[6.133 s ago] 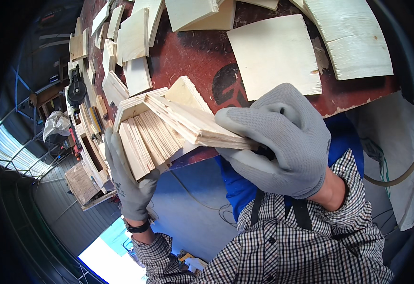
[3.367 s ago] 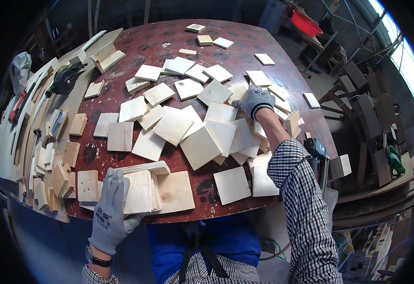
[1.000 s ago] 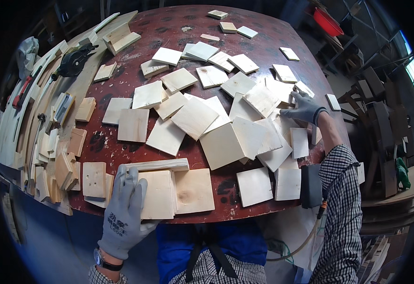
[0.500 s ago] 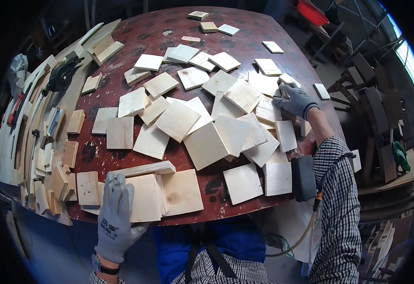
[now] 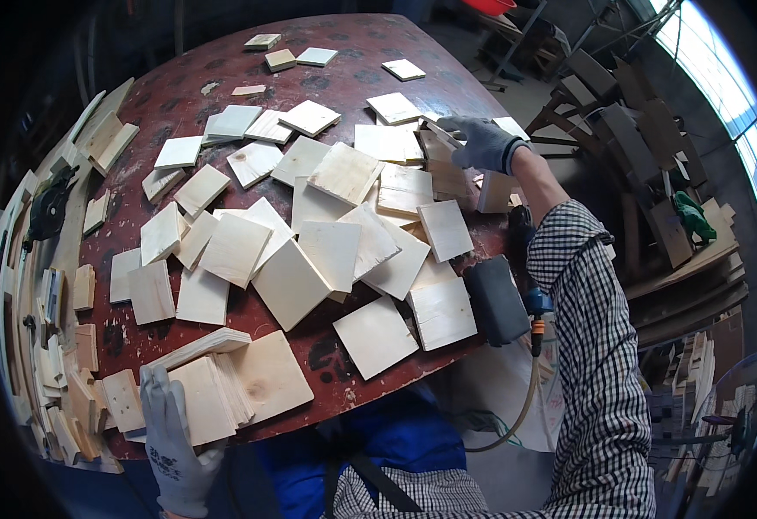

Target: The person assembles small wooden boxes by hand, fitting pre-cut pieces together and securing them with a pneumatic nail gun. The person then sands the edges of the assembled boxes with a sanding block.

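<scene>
My left hand (image 5: 173, 435), in a grey glove, rests on a stack of thin wooden panels (image 5: 223, 385) at the near edge of the round dark-red table (image 5: 344, 52). My right hand (image 5: 480, 141), also gloved, reaches far out to the right side of the table and grips the edge of a pale wooden square (image 5: 437, 137) there. Many loose pale wooden squares (image 5: 335, 251) lie scattered and overlapping across the tabletop between the two hands.
A dark power sander (image 5: 504, 290) with a hose lies at the table's right edge by my forearm. Narrow wood offcuts (image 5: 58, 346) are piled along the left side. Wooden scrap and frames (image 5: 646, 173) stand beyond the table on the right.
My right hand has moved farther up the right side of the table and closed on a wooden square. My left hand has stayed on the stack at the near edge.
</scene>
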The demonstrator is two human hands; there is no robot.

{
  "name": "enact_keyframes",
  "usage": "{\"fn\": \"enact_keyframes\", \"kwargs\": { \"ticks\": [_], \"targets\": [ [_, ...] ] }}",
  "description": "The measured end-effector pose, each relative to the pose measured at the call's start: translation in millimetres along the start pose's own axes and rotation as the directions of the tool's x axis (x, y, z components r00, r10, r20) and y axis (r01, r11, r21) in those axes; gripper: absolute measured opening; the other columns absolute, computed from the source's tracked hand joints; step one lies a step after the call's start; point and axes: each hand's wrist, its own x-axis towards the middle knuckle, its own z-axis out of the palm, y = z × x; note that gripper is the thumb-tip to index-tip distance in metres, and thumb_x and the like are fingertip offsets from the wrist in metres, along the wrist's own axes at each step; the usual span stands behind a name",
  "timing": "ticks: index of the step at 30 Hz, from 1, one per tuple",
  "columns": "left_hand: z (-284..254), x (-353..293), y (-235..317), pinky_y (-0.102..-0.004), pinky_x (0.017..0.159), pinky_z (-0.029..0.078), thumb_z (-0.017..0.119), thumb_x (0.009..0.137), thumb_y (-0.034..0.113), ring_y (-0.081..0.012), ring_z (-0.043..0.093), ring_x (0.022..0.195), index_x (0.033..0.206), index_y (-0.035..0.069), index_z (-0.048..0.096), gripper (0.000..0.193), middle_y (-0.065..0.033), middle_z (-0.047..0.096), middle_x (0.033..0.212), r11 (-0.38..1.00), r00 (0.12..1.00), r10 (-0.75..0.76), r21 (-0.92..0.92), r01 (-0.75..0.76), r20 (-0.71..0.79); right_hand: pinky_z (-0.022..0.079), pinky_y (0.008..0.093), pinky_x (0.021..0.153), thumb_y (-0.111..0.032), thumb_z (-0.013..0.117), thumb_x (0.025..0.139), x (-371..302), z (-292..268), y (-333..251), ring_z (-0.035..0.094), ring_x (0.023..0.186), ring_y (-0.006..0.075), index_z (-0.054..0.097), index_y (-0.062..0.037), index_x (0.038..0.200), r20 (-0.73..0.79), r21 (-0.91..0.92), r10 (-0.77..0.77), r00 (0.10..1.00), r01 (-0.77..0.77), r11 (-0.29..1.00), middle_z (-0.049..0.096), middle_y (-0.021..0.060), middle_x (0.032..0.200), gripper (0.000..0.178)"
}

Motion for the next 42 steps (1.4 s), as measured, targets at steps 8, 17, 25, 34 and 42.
{"fn": "enact_keyframes", "kwargs": {
  "ticks": [8, 17, 25, 34, 42],
  "targets": [
    [2, -3, -5, -0.0587, 0.129, 0.028, 0.073, 0.096, 0.039, -0.0527, 0.029, 0.158, 0.165, 0.001, 0.031, 0.089, -0.0301, 0.031, 0.170, 1.000, 1.000, 0.018, 0.020, -0.018, -0.007, 0.060, 0.0379, 0.103, 0.004, 0.068, 0.091, -8, -20, 28, 0.068, 0.129, 0.0274, 0.055, -0.0117, 0.155, -0.063, 0.135, -0.126, 0.990, 0.133, 0.982, 0.066, 0.0157, 0.145, 0.068],
    [6, 0, -6, -0.0588, 0.129, 0.028, 0.073, 0.096, 0.039, -0.0522, 0.030, 0.157, 0.165, 0.001, 0.033, 0.088, -0.0300, 0.032, 0.170, 0.998, 0.998, 0.052, 0.039, -0.051, -0.032, 0.055, 0.0411, 0.109, -0.008, 0.066, 0.089, -13, -13, 43, 0.068, 0.128, 0.0373, 0.060, -0.0077, 0.150, -0.294, -0.156, 0.059, 0.954, -0.109, 0.982, 0.071, 0.0236, 0.136, 0.061],
    [-4, 1, 0, -0.0583, 0.129, 0.028, 0.070, 0.098, 0.039, -0.0514, 0.029, 0.158, 0.164, 0.002, 0.034, 0.084, -0.0292, 0.032, 0.170, 0.998, 0.999, 0.031, 0.052, -0.030, -0.013, 0.060, 0.0402, 0.097, -0.012, 0.070, 0.088, 2, -17, 16, 0.073, 0.116, 0.0290, 0.068, -0.0025, 0.140, -0.516, 0.373, 0.160, 0.841, 0.053, 0.926, 0.075, 0.0203, 0.128, 0.052],
    [-2, -2, -4, -0.0581, 0.129, 0.028, 0.068, 0.099, 0.039, -0.0503, 0.029, 0.159, 0.165, 0.001, 0.034, 0.083, -0.0280, 0.032, 0.171, 0.999, 1.000, 0.029, 0.044, -0.029, -0.006, 0.056, 0.0432, 0.106, -0.033, 0.067, 0.103, 44, 30, -15, 0.070, 0.121, 0.0310, 0.067, 0.0028, 0.140, -0.336, 0.284, 0.259, 0.906, -0.165, 0.945, 0.072, 0.0211, 0.134, 0.051],
    [-4, 1, 0, -0.0572, 0.129, 0.029, 0.068, 0.098, 0.036, -0.0498, 0.030, 0.158, 0.164, 0.001, 0.035, 0.081, -0.0286, 0.033, 0.170, 0.999, 1.000, 0.020, 0.046, -0.020, 0.002, 0.049, 0.0480, 0.112, -0.076, 0.058, 0.092, 39, 58, -12, 0.064, 0.136, 0.0357, 0.069, -0.0069, 0.142, -0.106, -0.125, 0.594, 0.797, -0.604, 0.788, 0.066, 0.0196, 0.147, 0.086]
  ]
}}
